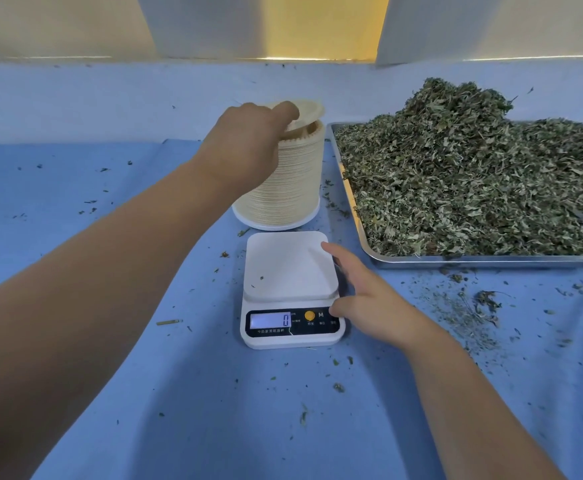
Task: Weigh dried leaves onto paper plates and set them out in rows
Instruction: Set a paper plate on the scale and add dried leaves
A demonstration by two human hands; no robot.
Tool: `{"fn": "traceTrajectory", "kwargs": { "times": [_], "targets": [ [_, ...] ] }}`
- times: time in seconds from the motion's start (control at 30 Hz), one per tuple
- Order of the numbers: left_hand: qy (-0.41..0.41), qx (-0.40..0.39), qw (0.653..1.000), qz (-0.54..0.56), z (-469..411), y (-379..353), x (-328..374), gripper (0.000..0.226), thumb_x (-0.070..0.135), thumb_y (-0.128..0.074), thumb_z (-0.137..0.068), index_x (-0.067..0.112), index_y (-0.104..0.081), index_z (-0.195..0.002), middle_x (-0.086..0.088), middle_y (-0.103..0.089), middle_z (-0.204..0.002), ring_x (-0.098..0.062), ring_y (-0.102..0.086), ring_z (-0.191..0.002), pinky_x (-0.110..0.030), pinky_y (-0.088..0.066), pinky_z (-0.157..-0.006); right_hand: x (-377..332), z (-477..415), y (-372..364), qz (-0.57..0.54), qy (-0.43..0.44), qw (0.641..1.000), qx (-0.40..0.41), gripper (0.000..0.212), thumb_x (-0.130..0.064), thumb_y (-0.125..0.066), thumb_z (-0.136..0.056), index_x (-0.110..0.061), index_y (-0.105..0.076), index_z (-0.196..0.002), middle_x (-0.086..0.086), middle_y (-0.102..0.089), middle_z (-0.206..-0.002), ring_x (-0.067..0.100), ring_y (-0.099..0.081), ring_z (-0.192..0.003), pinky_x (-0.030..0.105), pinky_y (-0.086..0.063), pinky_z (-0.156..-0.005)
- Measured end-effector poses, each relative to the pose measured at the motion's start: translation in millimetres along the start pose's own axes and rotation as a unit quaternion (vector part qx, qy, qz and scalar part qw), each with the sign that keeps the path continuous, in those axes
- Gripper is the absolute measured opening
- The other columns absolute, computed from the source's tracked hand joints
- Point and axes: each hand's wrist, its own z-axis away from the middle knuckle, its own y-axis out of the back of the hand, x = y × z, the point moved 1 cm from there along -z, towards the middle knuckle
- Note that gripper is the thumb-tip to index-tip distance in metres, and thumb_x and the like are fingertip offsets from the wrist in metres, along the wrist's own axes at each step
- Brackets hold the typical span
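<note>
Behind the zeroed digital scale, the left hand pinches the top paper plate off its stack; the right hand lies open against the scale; seemingly nothing weighed yet.

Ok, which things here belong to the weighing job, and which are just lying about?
For the job: top paper plate pinched by the left hand, stack of paper plates, digital scale beside the right hand, dried leaves, metal tray.
Lying about: leaf crumbs on the blue cloth, pale stem piece, white panels behind.
</note>
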Motion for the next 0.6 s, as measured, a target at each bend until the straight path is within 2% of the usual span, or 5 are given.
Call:
{"fn": "traceTrajectory", "kwargs": {
  "times": [0.13,0.23,0.33,0.43,0.6],
  "targets": [
    [0.015,0.016,0.996,0.082,5.7,2.6,-5.3,0.036,0.015,-0.048,-0.104,0.025,-0.058,-0.137,-0.009,-0.073,-0.115,-0.036,-0.064,-0.107,-0.05,-0.053,-0.092,3.1,-1.0,0.3,-0.008,0.018,1.0,0.015,0.083,-0.013,-0.064,-0.084,-0.056,-0.032,-0.148,-0.028,-0.034,-0.154,0.008,-0.05,-0.131,0.02,-0.047,-0.091],
    [0.038,0.055,0.983,0.173,9.7,4.5,-6.9,0.028,0.01,-0.055,-0.098,0.019,-0.066,-0.122,0.001,-0.075,-0.112,-0.024,-0.067,-0.109,-0.044,-0.053,-0.097,-15.2,-5.5,-3.6,-0.05,0.07,0.978,0.188,0.048,-0.016,-0.066,-0.095,-0.041,-0.058,-0.136,-0.026,-0.057,-0.134,-0.008,-0.05,-0.125,0.022,-0.044,-0.104],
    [0.052,0.084,0.971,0.218,8.7,7.6,-6.7,0.022,0.007,-0.057,-0.094,0.019,-0.069,-0.108,0.005,-0.075,-0.102,-0.018,-0.069,-0.104,-0.04,-0.054,-0.094,-60.7,-25.4,-0.4,-0.101,0.131,0.929,0.332,0.017,-0.018,-0.064,-0.097,-0.025,-0.075,-0.108,-0.014,-0.075,-0.102,0.001,-0.069,-0.099,0.026,-0.055,-0.089],
    [0.06,0.093,0.961,0.254,7.9,13.1,-1.6,0.02,0.008,-0.059,-0.09,0.025,-0.067,-0.098,0.011,-0.073,-0.09,-0.01,-0.071,-0.1,-0.037,-0.054,-0.094,-110.7,-63.7,5.1,-0.273,0.117,0.909,0.293,0.013,-0.015,-0.065,-0.095,-0.022,-0.074,-0.09,-0.001,-0.077,-0.091,0.015,-0.075,-0.082,0.026,-0.057,-0.065],
    [0.071,0.099,0.947,0.296,11.6,19.3,2.8,0.015,0.014,-0.065,-0.087,0.029,-0.063,-0.089,0.011,-0.075,-0.085,-0.005,-0.072,-0.091,-0.031,-0.055,-0.085,-145.8,-102.1,4.5,-0.387,0.094,0.886,0.237,0.02,-0.016,-0.063,-0.098,-0.016,-0.067,-0.079,0.003,-0.074,-0.077,0.012,-0.067,-0.066,0.03,-0.046,-0.065]
  ]
}}
